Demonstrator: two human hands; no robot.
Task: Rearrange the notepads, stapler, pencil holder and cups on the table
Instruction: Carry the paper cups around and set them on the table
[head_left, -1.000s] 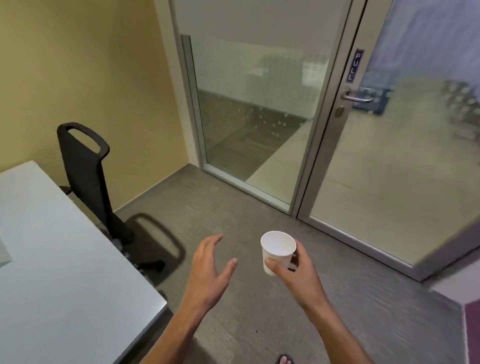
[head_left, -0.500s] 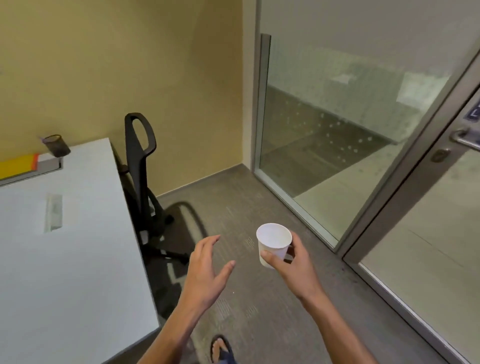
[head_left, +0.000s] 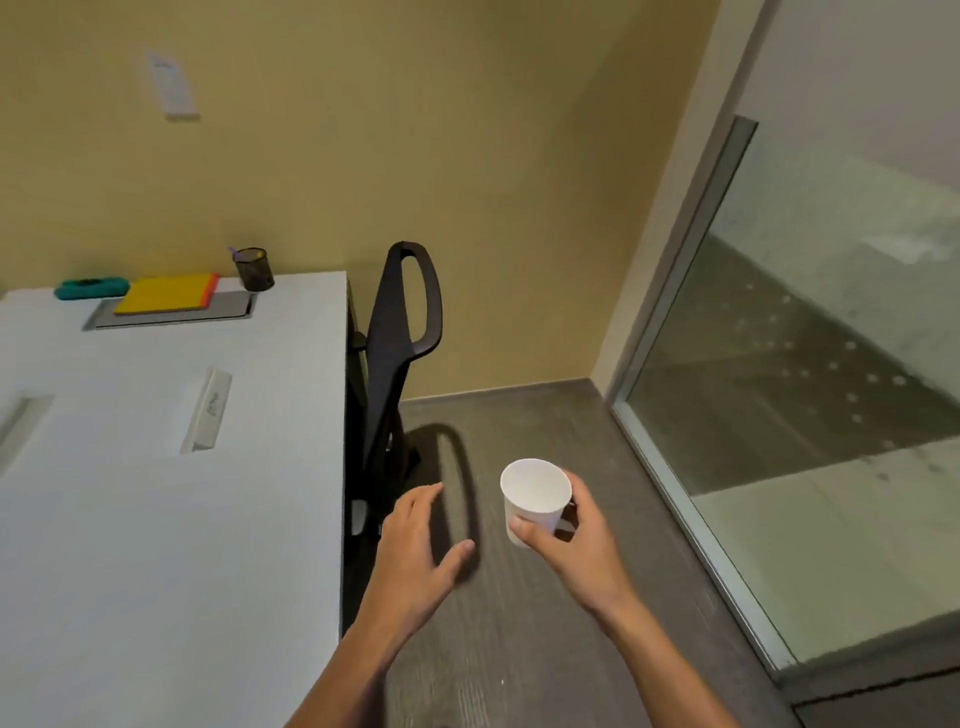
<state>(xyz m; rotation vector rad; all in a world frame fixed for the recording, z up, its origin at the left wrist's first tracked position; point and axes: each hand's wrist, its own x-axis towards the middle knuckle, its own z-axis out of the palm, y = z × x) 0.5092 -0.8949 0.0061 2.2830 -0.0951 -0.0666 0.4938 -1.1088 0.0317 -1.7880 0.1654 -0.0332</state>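
Nearest the camera, a white paper cup (head_left: 536, 496) is held upright and empty in the right hand (head_left: 574, 545), the thumb pressed on its near side and the fingers curled round the far side; it is carried over the floor (head_left: 545, 649), well apart from the table (head_left: 156, 519). The left hand (head_left: 415, 551) is held beside it with the fingers straight and spread, nothing in it, just off the table's right edge. The grip on the cup is unchanged from a second ago, but the view has been swung steadily to the left: the glass door that filled the frame then has been left behind, and only a glass panel (head_left: 831, 389) remains at the right. The table, of which only a corner was seen before, is now taken in along most of its length, with the black chair (head_left: 400, 338) pushed against its right side. At the far end, a yellow notepad (head_left: 166, 293) is seen lying on a grey tray (head_left: 228, 306), a teal stapler (head_left: 91, 288) just beside it to the left, and a dark mesh pencil holder (head_left: 253, 268) at the back corner. It is judged that the cup is being brought back toward the table, where a place among these things is yet to be found.
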